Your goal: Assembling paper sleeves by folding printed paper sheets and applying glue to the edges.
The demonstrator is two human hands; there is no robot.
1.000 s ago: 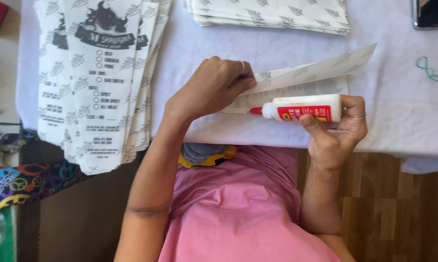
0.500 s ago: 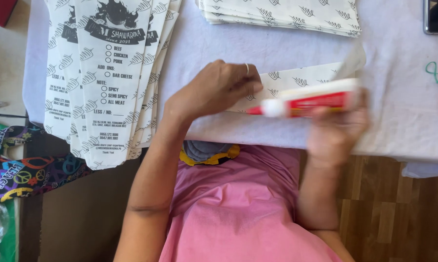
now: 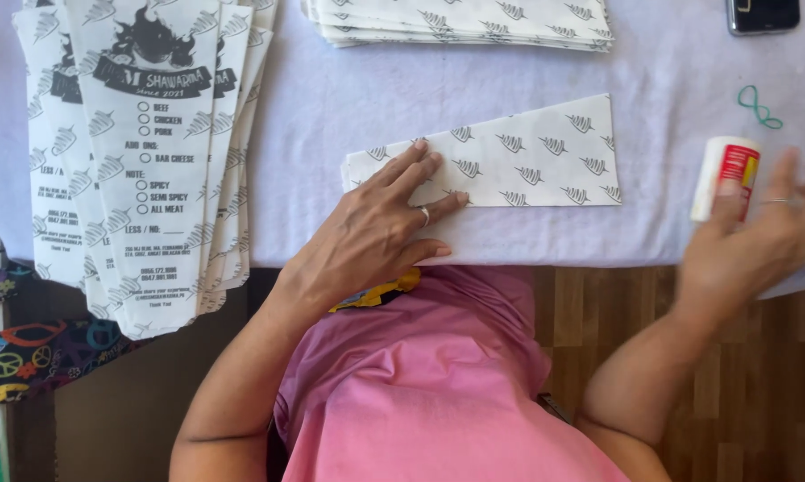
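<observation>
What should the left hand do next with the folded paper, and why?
Probably slide along the folded paper to press the seam: the left hand lies flat on only its near end, and the right hand is at the glue bottle, off to the side.

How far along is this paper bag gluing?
Done: a stack of printed bags lies at one side. In hand: left hand presses a folded paper bag flat; right hand is at the glue bottle. Left: another pile of sheets waits.

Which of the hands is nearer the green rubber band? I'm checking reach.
The right. The right hand is beside the glue bottle, just below the green rubber band. The left hand presses the folded paper, far across the table.
</observation>
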